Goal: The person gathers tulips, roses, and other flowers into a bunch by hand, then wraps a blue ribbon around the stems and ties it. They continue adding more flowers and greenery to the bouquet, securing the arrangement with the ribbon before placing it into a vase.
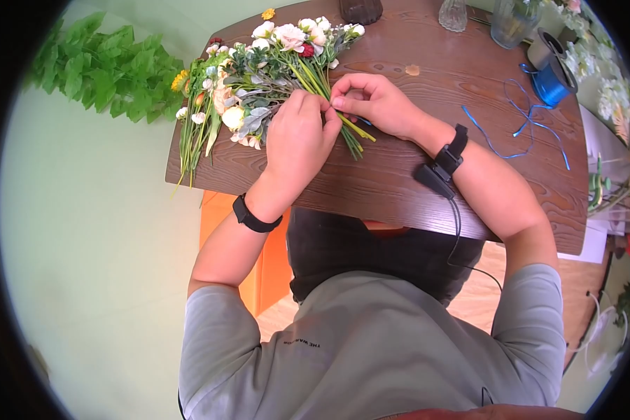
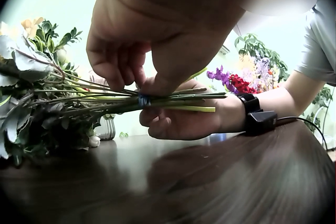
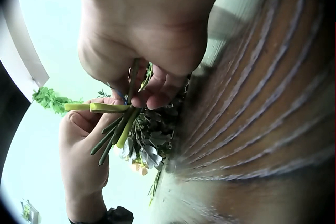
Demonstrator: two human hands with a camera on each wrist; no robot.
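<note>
A bouquet of artificial flowers, mostly white and pale pink with grey-green leaves, lies on the table with its stems pointing toward the person. Blue ribbon is wound round the stems in a narrow band. Over the top of that band, my left hand pinches the ribbon with thumb and curled fingers. From the other side of the stems, my right hand pinches the ribbon between thumb and fingers. The ribbon ends are mostly hidden by the fingers. Cut stem ends stick out past both hands.
A blue ribbon spool stands at the table's right, with a loose length of ribbon nearby. Glass vases line the back edge. More flowers with long stems lie at the left edge. A cable hangs from the right wrist.
</note>
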